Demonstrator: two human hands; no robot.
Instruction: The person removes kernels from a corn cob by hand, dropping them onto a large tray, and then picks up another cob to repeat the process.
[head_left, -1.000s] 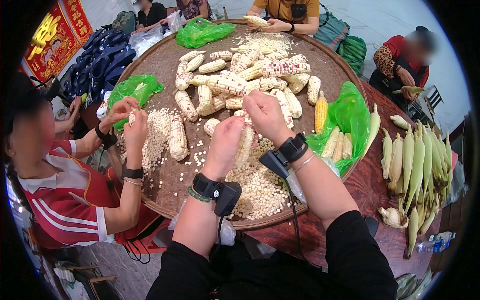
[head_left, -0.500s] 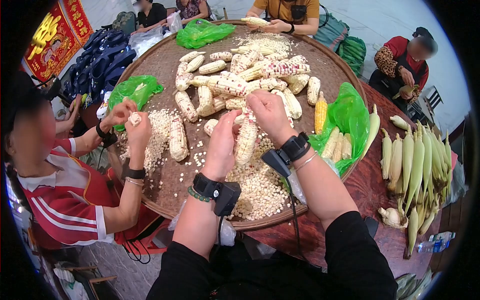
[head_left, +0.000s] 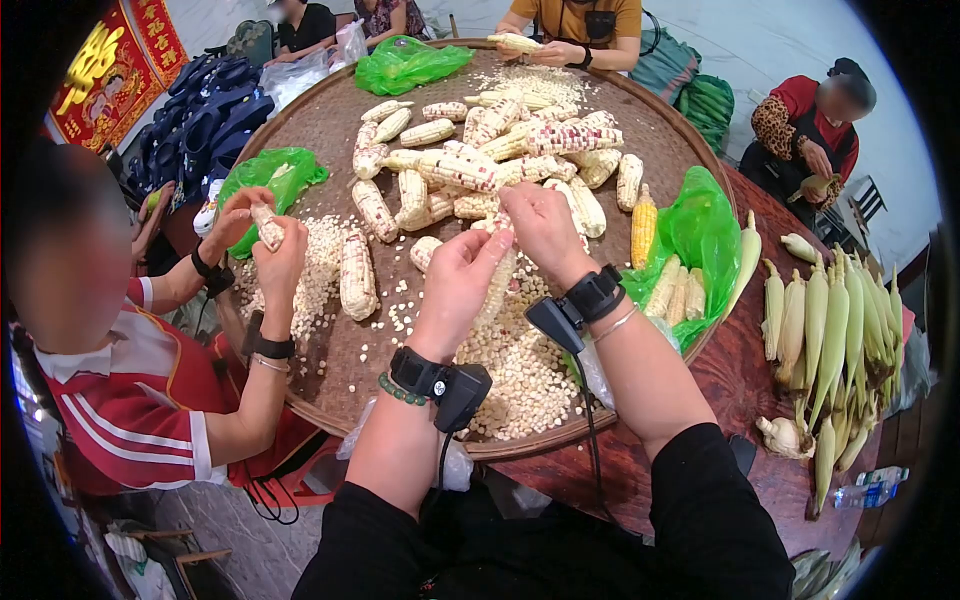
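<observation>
My left hand (head_left: 458, 280) is closed around an ear of corn (head_left: 497, 283), held upright over the tray. At the ear's upper end my right hand (head_left: 543, 227) is closed too, its fingers against the kernels. Part of the ear is hidden behind my fingers. Below my hands lies a heap of loose pale kernels (head_left: 520, 380). Just beyond them, husked ears with white and purple kernels (head_left: 450, 168) are piled on the round woven tray (head_left: 330, 365). A single ear (head_left: 357, 277) lies to the left of my left hand.
On the left, a co-worker in a red shirt (head_left: 150, 400) holds a corn ear (head_left: 267, 227). Green plastic bags (head_left: 705, 235) lie at the rim, one with ears inside. A yellow ear (head_left: 642, 228) lies nearby. Unhusked corn (head_left: 835, 320) and a bottle (head_left: 868, 493) are on the right.
My left hand has shifted up and right along the ear, its fingers now closer to my right hand. The co-worker on the left has raised and turned their corn ear.
</observation>
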